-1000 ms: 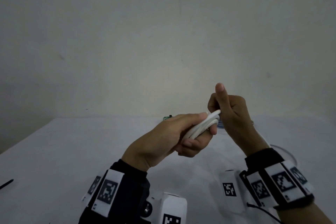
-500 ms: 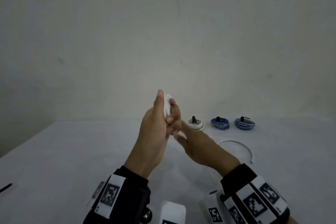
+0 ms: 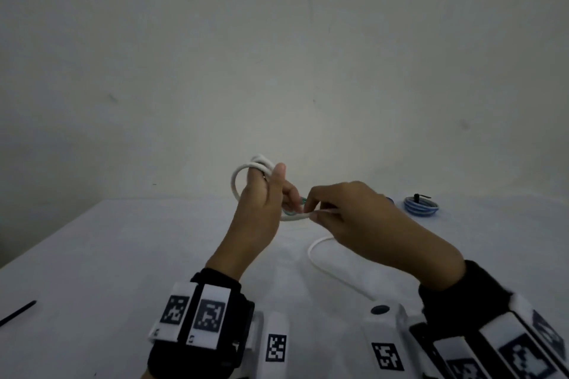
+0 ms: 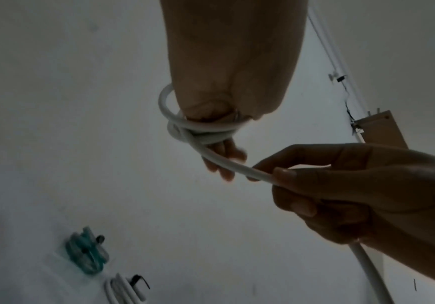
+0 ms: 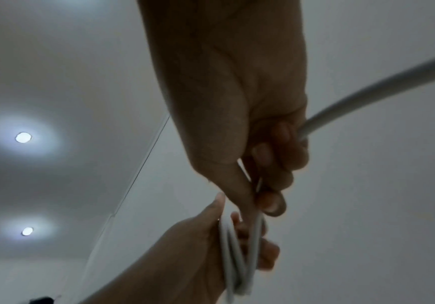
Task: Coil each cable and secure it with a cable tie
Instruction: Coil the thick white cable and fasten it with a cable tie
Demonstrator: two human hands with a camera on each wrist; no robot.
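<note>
A white cable (image 3: 238,177) is wound in loops around my left hand (image 3: 264,200), held up over the table; in the left wrist view the loops of the white cable (image 4: 200,133) wrap the fingers. My right hand (image 3: 341,209) pinches the free run of the cable just right of the left hand, thumb and fingers curled on it (image 4: 284,174). The slack of the white cable (image 3: 320,261) curves down onto the table under my right forearm. In the right wrist view the cable (image 5: 354,98) leaves my right hand (image 5: 271,181) and runs toward the coil (image 5: 237,257).
A tied blue coil (image 3: 421,205) lies at the back right of the white table (image 3: 107,255). A teal coil (image 4: 86,253) and a white tied coil (image 4: 125,292) lie below my hands. A black cable tie (image 3: 17,312) lies at the far left edge.
My left hand turned from upright to showing a loop at its left. My right hand moved right and lower, drawing the free cable out sideways; another turn lies around the left hand.
</note>
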